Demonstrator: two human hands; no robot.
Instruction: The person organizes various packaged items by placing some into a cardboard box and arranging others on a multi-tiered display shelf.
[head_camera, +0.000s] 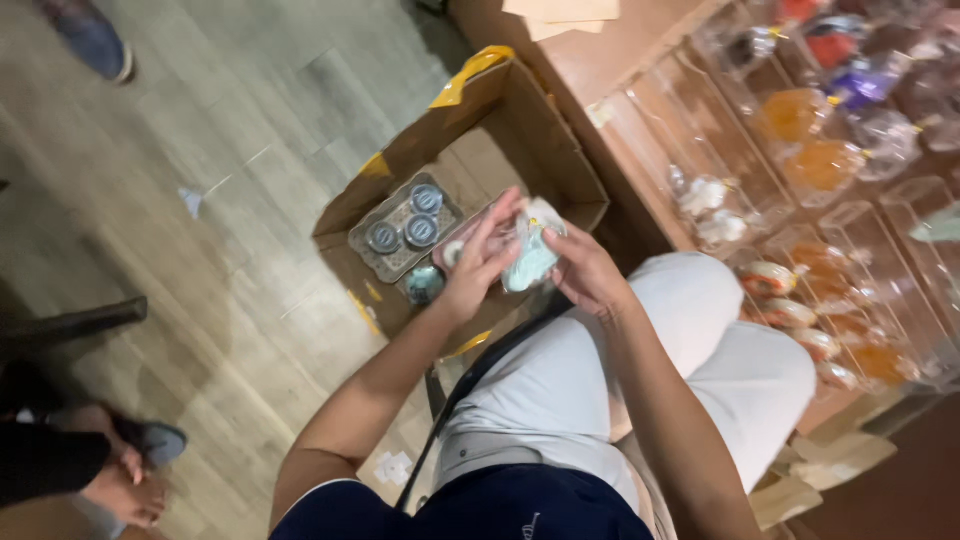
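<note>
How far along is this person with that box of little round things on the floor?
Hard to say what's finished. Both hands, left hand and right hand, hold a pale clear-wrapped item. In the cardboard box, a tray holds three round lidded tins, another beside it.

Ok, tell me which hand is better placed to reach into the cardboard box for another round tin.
Probably the left hand. It sits on the side of the small wrapped packet nearest the round tins in the cardboard box. The right hand grips the packet from the far side.
</note>
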